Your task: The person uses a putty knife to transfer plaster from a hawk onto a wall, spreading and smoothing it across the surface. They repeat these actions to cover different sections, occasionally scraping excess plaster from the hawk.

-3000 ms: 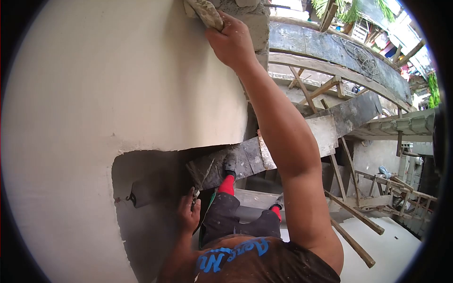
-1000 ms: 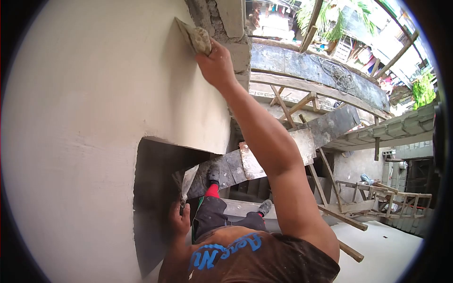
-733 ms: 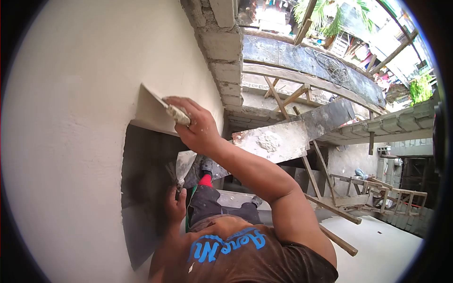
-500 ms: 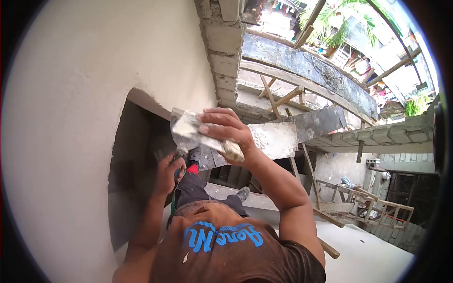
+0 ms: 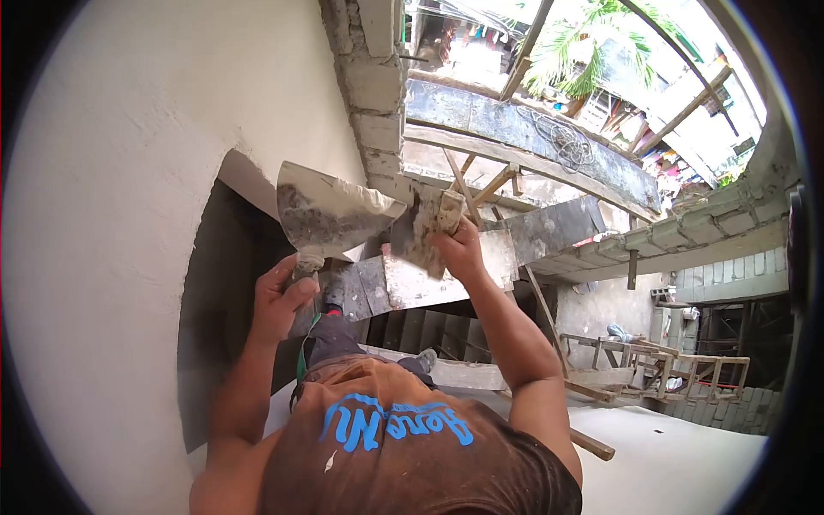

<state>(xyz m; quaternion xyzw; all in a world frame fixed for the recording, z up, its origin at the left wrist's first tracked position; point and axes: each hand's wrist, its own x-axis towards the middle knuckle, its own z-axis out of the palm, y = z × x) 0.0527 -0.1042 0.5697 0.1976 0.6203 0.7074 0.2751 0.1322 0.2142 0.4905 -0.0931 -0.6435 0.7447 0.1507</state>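
My left hand (image 5: 276,302) is closed around the short handle of a wide putty knife (image 5: 330,215). Its flared blade points up, with pale putty along the upper edge and grey smears below. In my right hand (image 5: 462,254) is a rectangular plastering trowel (image 5: 419,225), gripped by its putty-caked handle. The trowel's flat plate is streaked with putty, and its left edge meets or overlaps the right corner of the knife blade. Both tools are held in front of the wall opening, above a board (image 5: 481,266) splashed with white.
A smooth plastered wall (image 5: 112,215) rises on my left, with a dark opening (image 5: 227,318) in it. Bare blocks (image 5: 378,133) edge the wall. Ahead are a plank walkway (image 5: 481,107) with coiled wire (image 5: 566,142), and wooden supports. Timber framing (image 5: 669,369) stands lower right.
My right hand has turned over and moved right and down, so the trowel's face now shows. The putty knife, blurred before, is now raised with its wide blade visible. The view has shifted slightly.
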